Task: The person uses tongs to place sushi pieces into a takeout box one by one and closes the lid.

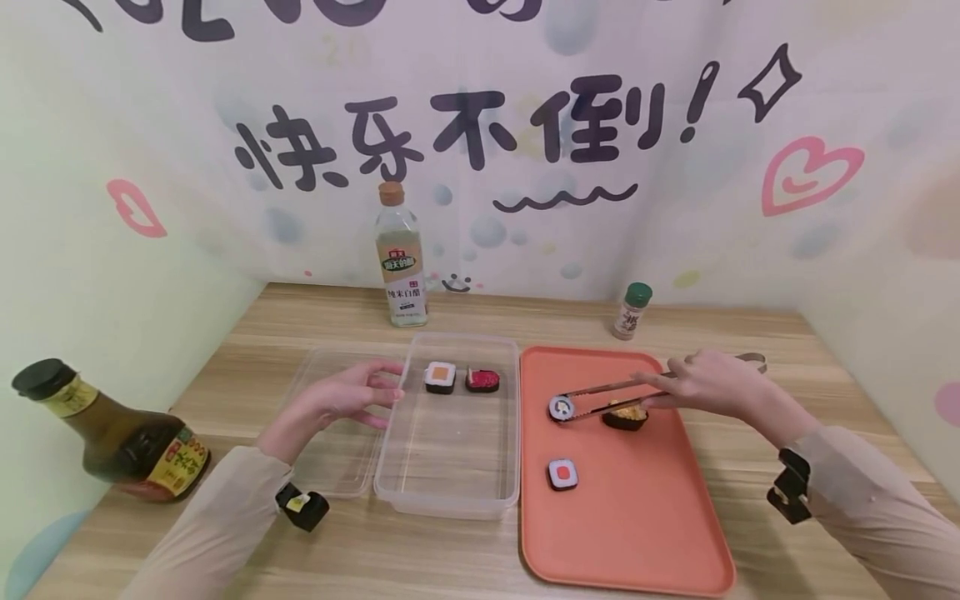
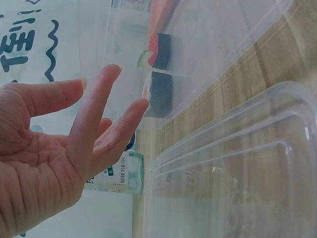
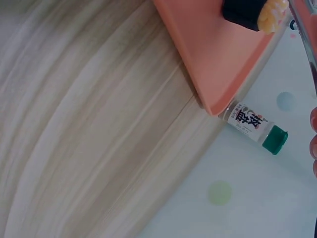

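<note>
My right hand (image 1: 705, 382) grips metal tongs (image 1: 600, 388) over the orange tray (image 1: 622, 533). Between the tong tips is a sushi roll (image 1: 561, 407) with a white rim. Just right of it, partly behind the tongs, sits a yellow-topped sushi (image 1: 626, 415); nearer the front lies a roll with a red centre (image 1: 562, 474). My left hand (image 1: 352, 396) is at the left rim of the clear plastic container (image 1: 450, 506), its fingers (image 2: 96, 114) extended and spread. Inside the container, toward the back, are an orange-centred roll (image 1: 440, 377) and a red-topped sushi (image 1: 482, 381).
A clear lid (image 1: 337, 475) lies left of the container, partly under my left arm. Behind stand a vinegar bottle (image 1: 401, 275) and a green-capped shaker (image 1: 632, 312). A dark sauce bottle (image 1: 146, 450) is at the far left. A printed cloth (image 1: 480, 242) hangs behind the table.
</note>
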### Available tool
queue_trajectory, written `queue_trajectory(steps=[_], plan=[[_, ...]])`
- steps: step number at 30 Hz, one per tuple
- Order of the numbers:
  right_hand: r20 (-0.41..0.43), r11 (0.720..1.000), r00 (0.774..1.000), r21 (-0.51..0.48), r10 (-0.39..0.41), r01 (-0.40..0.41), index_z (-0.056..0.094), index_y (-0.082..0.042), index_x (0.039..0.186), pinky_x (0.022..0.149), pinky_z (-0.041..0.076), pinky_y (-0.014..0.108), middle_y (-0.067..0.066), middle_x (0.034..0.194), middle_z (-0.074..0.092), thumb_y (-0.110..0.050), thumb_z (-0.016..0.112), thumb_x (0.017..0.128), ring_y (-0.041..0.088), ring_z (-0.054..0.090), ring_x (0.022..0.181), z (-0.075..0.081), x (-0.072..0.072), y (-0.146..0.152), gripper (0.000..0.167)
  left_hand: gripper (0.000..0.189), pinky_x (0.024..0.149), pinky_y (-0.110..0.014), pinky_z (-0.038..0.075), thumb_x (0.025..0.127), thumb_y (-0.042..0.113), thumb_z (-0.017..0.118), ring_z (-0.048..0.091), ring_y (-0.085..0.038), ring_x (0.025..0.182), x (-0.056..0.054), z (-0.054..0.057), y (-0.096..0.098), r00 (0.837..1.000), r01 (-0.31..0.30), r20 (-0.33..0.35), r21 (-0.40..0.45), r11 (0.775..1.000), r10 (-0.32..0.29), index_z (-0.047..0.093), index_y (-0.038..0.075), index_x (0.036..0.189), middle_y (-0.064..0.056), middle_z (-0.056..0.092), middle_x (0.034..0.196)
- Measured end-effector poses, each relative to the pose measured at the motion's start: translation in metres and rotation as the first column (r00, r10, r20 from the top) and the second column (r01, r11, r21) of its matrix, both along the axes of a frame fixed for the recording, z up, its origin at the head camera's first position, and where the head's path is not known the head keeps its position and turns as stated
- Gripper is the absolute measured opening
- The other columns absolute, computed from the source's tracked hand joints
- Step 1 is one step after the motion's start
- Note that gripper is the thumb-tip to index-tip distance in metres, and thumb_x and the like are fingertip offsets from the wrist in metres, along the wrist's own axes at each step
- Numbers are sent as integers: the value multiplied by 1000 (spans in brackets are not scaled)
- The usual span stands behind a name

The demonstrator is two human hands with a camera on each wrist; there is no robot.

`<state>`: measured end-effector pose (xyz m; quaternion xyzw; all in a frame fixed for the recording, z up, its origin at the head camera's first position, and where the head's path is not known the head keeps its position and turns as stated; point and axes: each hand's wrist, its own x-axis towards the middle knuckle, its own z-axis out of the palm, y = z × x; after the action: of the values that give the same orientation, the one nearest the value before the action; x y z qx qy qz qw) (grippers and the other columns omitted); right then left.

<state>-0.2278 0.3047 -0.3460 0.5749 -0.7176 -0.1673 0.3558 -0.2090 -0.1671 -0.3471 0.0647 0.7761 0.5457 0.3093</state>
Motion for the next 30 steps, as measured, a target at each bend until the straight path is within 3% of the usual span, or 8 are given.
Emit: queue_trajectory(steps=[3,5,9,12,19,25,28,30], plan=[[-4,999,1000,-41,-8,8,37,-19,139,35,9,17,1,56,35,-33,19,101,9,10,43,5,0,-1,45,55,79,-34,59,93,8,48,48,-41,114,0,0,1,1000,-3,-1,-4,1000,3,21,-7,138,-36,34,134],[-4,997,1000,-79,-12,12,34,-20,141,34,11,18,1,55,36,-37,21,100,9,11,42,10,0,-4,46,55,78,-33,59,93,7,49,49,-40,113,-1,0,1,1000,-2,-4,-5,1000,2,21,-7,138,-36,34,134],[-17,991,1000,-133,-13,10,57,-20,116,33,11,19,1,53,38,-44,24,99,9,9,44,24,1,-11,45,55,77,-32,59,93,7,48,50,-40,112,-1,-1,3,1000,2,-7,-6,1000,-3,20,-7,138,-36,34,133],[-31,988,999,-154,-10,5,63,-18,103,32,11,20,0,50,36,-45,24,98,8,8,44,35,1,-17,47,55,76,-31,60,93,7,48,50,-39,112,-1,-2,4,1000,4,-9,-9,1000,-4,20,-6,139,-36,34,133],[-10,989,999,-142,-37,36,59,-19,112,33,11,19,-1,49,39,-40,24,99,9,18,41,50,-3,-26,43,56,77,-31,59,93,9,49,51,-38,111,-1,-2,3,1000,7,-9,-13,1000,-8,21,-6,139,-35,34,134],[14,981,1000,-194,-12,15,64,-16,104,29,19,22,1,52,45,-47,27,97,10,25,38,53,-9,-67,49,56,78,-32,59,93,9,48,50,-40,112,0,1,-1,1000,11,-19,-22,1000,-11,20,-6,139,-35,33,134],[60,990,998,-138,-25,33,62,-14,104,31,15,19,0,49,40,-49,25,96,8,18,38,52,-7,-92,52,56,78,-32,59,93,10,49,49,-40,113,1,0,-2,1000,11,-22,-22,1000,-12,21,-6,139,-35,34,134],[116,995,991,-68,-63,72,61,-14,108,33,12,17,-2,47,38,-50,32,94,8,16,37,50,-5,-107,48,56,78,-32,59,93,10,50,50,-39,113,1,-2,-2,1000,14,-25,-21,1000,-15,22,-6,138,-35,34,134]])
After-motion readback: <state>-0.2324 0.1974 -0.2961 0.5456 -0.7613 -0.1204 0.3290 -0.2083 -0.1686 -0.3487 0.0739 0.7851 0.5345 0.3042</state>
